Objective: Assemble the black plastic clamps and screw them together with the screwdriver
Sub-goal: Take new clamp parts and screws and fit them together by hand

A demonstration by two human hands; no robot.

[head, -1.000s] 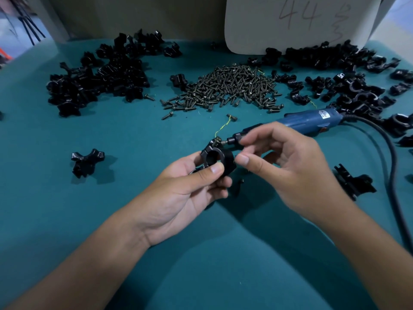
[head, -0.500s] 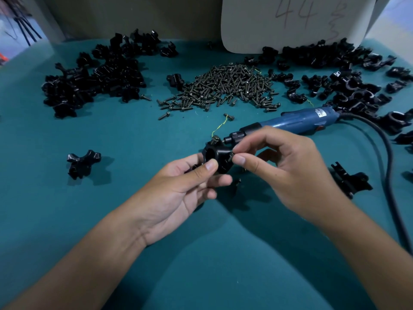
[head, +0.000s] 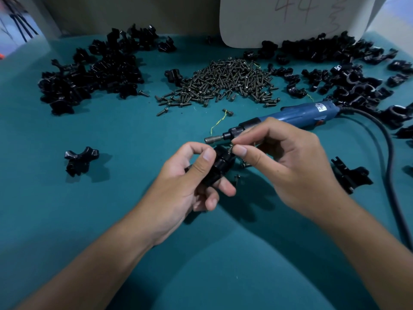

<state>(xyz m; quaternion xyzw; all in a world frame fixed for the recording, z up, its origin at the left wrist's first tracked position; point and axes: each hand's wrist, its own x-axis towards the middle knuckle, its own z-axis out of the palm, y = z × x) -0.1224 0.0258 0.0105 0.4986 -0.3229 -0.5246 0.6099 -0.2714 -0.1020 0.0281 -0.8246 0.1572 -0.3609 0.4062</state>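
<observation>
Nearest the camera, two bare forearms reach up from the bottom corners of the frame over the teal desk (head: 67, 220). At the centre, the left hand (head: 190, 186) grasps a black plastic clamp (head: 220, 164), thumb on top and fingers curled beneath it, holding it just above the desk. The right hand (head: 288, 166) pinches a small screw (head: 231, 148) between thumb and forefinger, right at the clamp's upper edge. A loose screw (head: 237, 179) lies on the desk just below the clamp.

Just beyond the right hand's fingers lies the blue electric screwdriver (head: 297, 115), its metal bit pointing left, its black cable (head: 388, 157) curving down the right edge of the frame. A single clamp piece (head: 79, 159) sits at the left middle, another (head: 348, 175) at the right middle.

Farther back, a pile of dark screws (head: 223, 83) occupies the upper centre, flanked by a heap of black clamp parts (head: 93, 70) at the upper left and another heap (head: 339, 66) at the upper right. Behind stands a pale board (head: 257, 21) marked "44".
</observation>
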